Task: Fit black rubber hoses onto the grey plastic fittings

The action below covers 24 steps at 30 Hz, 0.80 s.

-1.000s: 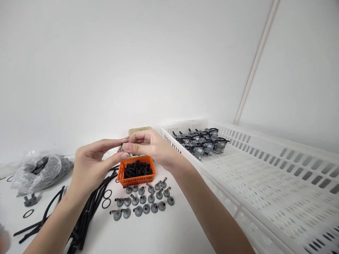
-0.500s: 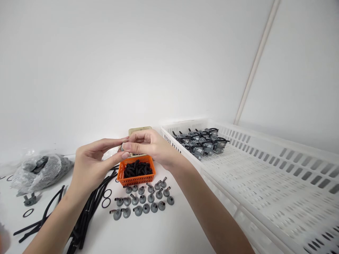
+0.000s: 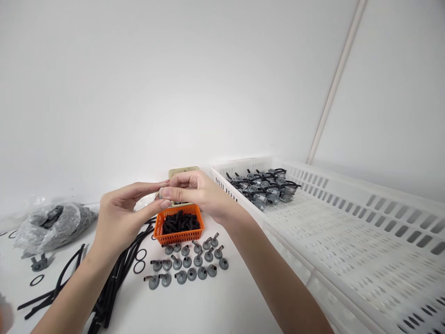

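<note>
My left hand and my right hand meet at the fingertips above the table. Both pinch a small greyish part, mostly covered by my fingers, so its kind does not show. Below and behind the hands sits an orange basket full of short black rubber pieces. In front of it stand several rows of grey metal caps with bent pipe stubs. Under my left wrist lies a bundle of long black hoses, with black rubber rings beside it.
At right stands a large white slotted crate with several carburetor-like metal assemblies at its far left. A beige container is partly hidden behind my right hand. A plastic bag of grey parts and a loose grey part lie left.
My hands have barely shifted; both still pinch the small part, with only a slight movement of the fingertips. Everything on the table looks the same.
</note>
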Motion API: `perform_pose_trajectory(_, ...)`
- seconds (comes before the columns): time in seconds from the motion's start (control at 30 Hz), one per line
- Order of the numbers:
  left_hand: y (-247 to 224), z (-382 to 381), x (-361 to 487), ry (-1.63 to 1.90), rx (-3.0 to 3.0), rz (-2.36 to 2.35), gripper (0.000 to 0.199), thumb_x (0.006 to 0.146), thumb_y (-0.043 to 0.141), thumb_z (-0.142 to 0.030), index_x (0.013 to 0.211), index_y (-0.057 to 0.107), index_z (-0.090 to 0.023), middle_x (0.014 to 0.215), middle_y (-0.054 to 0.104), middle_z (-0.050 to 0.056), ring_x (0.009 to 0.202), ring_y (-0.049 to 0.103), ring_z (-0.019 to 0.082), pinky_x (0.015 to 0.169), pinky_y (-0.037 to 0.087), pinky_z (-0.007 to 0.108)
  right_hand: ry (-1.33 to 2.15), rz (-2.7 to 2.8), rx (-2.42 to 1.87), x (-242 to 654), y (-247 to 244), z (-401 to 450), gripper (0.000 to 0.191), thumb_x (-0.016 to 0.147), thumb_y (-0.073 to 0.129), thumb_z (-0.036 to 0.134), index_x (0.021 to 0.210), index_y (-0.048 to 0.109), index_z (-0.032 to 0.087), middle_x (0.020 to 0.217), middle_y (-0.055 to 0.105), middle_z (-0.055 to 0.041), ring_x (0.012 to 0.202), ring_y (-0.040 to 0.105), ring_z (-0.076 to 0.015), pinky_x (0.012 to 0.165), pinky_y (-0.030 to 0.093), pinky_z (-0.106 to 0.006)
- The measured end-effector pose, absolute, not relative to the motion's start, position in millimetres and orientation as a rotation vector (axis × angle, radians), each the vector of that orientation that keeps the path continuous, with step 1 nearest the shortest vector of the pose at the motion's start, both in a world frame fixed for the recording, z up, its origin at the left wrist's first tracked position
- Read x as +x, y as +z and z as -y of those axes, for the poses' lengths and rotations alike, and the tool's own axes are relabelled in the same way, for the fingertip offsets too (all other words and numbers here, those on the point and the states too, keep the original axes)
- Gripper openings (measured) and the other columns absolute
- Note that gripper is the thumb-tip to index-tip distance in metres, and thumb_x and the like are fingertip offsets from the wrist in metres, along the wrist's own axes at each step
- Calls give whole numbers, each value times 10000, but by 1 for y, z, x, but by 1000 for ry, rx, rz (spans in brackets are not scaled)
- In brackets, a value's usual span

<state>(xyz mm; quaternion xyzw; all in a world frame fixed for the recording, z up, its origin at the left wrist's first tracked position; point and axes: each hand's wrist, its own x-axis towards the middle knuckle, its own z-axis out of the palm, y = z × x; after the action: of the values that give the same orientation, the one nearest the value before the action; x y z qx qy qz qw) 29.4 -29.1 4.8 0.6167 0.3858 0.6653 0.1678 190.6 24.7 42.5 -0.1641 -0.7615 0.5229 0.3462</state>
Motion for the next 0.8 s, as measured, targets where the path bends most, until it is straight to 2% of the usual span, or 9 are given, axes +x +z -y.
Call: perform_pose_trajectory(0.8,5,29,31,1885,1755,-1100,223,646,812,-280,853,756,-218,915,769,37,905,716,238,892,576,386,1359,1982,-413,190,40,-27,338,702,753,477,698,642,158,783,632,-24,773,562,-137,714,423,-278)
